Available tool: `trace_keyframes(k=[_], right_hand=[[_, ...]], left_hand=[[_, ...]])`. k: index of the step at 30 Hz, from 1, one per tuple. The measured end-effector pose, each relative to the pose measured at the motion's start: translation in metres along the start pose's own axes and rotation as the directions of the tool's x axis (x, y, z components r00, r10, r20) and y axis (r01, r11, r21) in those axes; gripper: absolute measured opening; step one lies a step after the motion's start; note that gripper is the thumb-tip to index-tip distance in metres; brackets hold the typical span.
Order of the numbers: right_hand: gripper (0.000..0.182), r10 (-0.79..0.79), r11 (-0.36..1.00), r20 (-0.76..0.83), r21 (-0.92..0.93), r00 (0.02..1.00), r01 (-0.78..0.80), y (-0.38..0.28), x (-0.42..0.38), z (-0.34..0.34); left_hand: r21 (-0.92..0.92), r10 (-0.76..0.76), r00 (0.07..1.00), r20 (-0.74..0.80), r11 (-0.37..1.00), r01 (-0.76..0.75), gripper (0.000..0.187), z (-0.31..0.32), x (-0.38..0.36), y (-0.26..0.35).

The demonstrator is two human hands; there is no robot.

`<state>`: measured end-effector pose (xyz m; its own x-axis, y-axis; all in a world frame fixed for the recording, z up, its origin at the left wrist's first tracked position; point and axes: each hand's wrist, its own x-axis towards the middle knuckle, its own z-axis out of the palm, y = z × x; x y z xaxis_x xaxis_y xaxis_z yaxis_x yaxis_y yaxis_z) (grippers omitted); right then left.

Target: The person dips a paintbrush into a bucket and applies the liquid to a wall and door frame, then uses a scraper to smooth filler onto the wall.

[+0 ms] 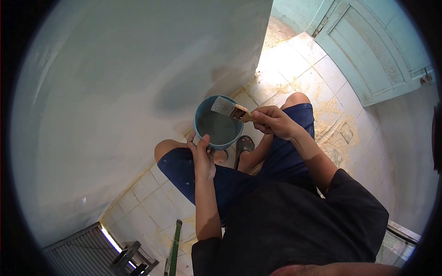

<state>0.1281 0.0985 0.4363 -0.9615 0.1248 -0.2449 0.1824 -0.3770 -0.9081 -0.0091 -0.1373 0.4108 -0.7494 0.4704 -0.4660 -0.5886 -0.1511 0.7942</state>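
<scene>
My right hand (272,120) is closed round the wooden handle of a flat paintbrush (232,109). The brush's pale, wet-looking bristles point left, over the far rim of a blue bucket (197,120). Greyish liquid (216,128) lies in the bucket. My left hand (201,154) grips the bucket's near-left side, its thumb by the rim and the other fingers partly hidden beneath. The bucket is held between my knees, in front of the wall (152,69), which bears a darker, damp-looking patch (182,94).
Stained white tiles (317,87) cover the floor, with a sandal (245,145) on my foot. A pale blue-green door (368,46) stands at upper right. At lower left are a green bar (175,246), a dark stool-like object (131,257) and a corrugated panel (76,250).
</scene>
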Motion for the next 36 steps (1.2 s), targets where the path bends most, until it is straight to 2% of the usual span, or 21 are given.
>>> trace_keyframes(k=[3, 5, 6, 8, 11, 16, 18, 20, 21, 23, 24, 26, 29, 36], right_hand=[[0.042, 0.004, 0.996, -0.033, 0.086, 0.999, -0.001, 0.004, 0.004, 0.0], [0.041, -0.041, 0.964, -0.109, 0.256, 0.993, 0.068, 0.006, 0.01, -0.001], [0.041, -0.045, 0.963, -0.118, 0.26, 0.992, 0.075, 0.01, 0.014, -0.004], [0.04, -0.13, 0.932, -0.227, 0.305, 0.965, 0.197, 0.024, 0.027, -0.016], [0.039, -0.127, 0.9, -0.317, 0.361, 0.94, 0.244, 0.048, 0.05, -0.041], [0.034, -0.046, 0.92, -0.479, 0.322, 0.876, 0.224, 0.072, 0.097, -0.08], [0.032, -0.018, 0.916, -0.531, 0.33, 0.847, 0.227, 0.08, 0.12, -0.096], [0.033, -0.011, 0.965, -0.692, 0.182, 0.722, 0.19, 0.085, 0.138, -0.109], [0.033, -0.008, 0.963, -0.698, 0.186, 0.716, 0.193, 0.085, 0.146, -0.111], [0.033, 0.039, 0.977, -0.864, 0.14, 0.502, 0.164, 0.087, 0.161, -0.113], [0.033, 0.046, 0.975, -0.867, 0.147, 0.497, 0.166, 0.088, 0.165, -0.114], [0.032, 0.0, 0.977, -0.911, 0.089, 0.413, 0.195, 0.091, 0.172, -0.116], [0.033, -0.028, 0.963, -0.907, 0.087, 0.419, 0.254, 0.097, 0.181, -0.122], [0.03, 0.04, 0.975, -0.934, 0.114, 0.356, 0.189, 0.097, 0.197, -0.13]], left_hand=[[0.02, -0.006, 0.999, -0.035, 1.0, 0.007, 0.088, 0.002, -0.002, 0.003], [0.015, 0.009, 1.0, -0.02, 1.0, -0.009, 0.088, 0.0, -0.002, 0.003], [0.005, 0.027, 1.0, -0.01, 1.0, -0.027, 0.087, -0.001, -0.001, 0.003], [0.0, 0.037, 0.999, 0.007, 0.999, -0.037, 0.086, -0.003, -0.001, 0.003], [0.03, 0.057, 0.998, 0.021, 0.998, -0.058, 0.081, -0.006, 0.003, -0.001], [0.073, 0.068, 0.998, 0.016, 0.995, -0.069, 0.077, -0.011, 0.006, -0.004], [-0.049, 0.078, 0.995, 0.057, 0.996, -0.076, 0.074, -0.012, 0.006, -0.003], [-0.045, 0.08, 0.993, 0.081, 0.996, -0.077, 0.073, -0.011, 0.005, -0.002], [-0.051, 0.086, 0.991, 0.098, 0.995, -0.081, 0.073, -0.009, 0.005, -0.002], [-0.051, 0.104, 0.988, 0.11, 0.994, -0.099, 0.073, -0.003, 0.004, -0.003], [-0.058, 0.129, 0.985, 0.115, 0.991, -0.123, 0.073, -0.001, 0.003, -0.002], [-0.059, 0.114, 0.987, 0.115, 0.992, -0.108, 0.073, 0.0, 0.002, -0.002], [-0.059, 0.111, 0.99, 0.09, 0.993, -0.106, 0.075, 0.007, 0.001, -0.003], [-0.091, 0.14, 0.987, 0.08, 0.987, -0.133, 0.075, 0.013, 0.003, -0.008]])
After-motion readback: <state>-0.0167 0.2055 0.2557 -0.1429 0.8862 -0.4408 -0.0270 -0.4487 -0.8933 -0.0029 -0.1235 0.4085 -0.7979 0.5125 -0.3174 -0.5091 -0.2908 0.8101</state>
